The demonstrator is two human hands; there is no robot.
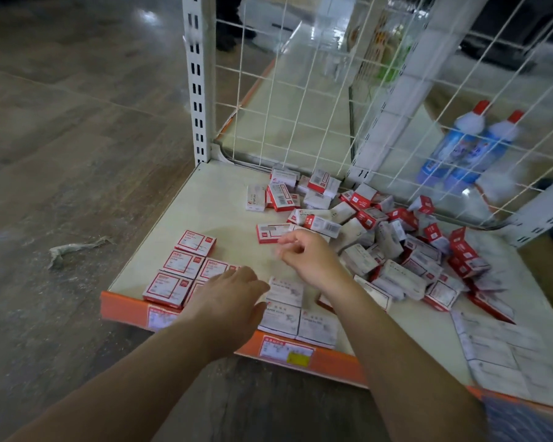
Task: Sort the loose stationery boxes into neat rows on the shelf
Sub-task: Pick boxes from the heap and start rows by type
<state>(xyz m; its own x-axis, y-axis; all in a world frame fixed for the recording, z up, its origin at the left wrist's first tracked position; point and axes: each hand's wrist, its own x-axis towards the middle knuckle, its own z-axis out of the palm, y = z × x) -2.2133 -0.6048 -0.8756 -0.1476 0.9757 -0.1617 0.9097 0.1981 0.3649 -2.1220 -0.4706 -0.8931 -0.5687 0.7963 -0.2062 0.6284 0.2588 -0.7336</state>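
Observation:
Several red-bordered boxes [182,264] lie flat in a row block at the front left of the cream shelf [211,199]. Beside them lie three white boxes [297,323] with small red logos. A loose heap of red and white stationery boxes [396,247] covers the shelf's middle and right. My left hand [227,298] lies flat over the sorted boxes, fingers straight, holding nothing. My right hand [304,253] hovers above the shelf with fingers loosely curled and nothing in them, close to a red box [268,232] at the heap's edge.
An orange price rail [326,358] edges the shelf front. White wire mesh [300,100] and a slotted upright [197,90] back the shelf. Two blue bottles [466,148] stand behind the mesh. Printed paper sheets [498,349] lie at the right. A crumpled scrap [74,248] lies on the floor.

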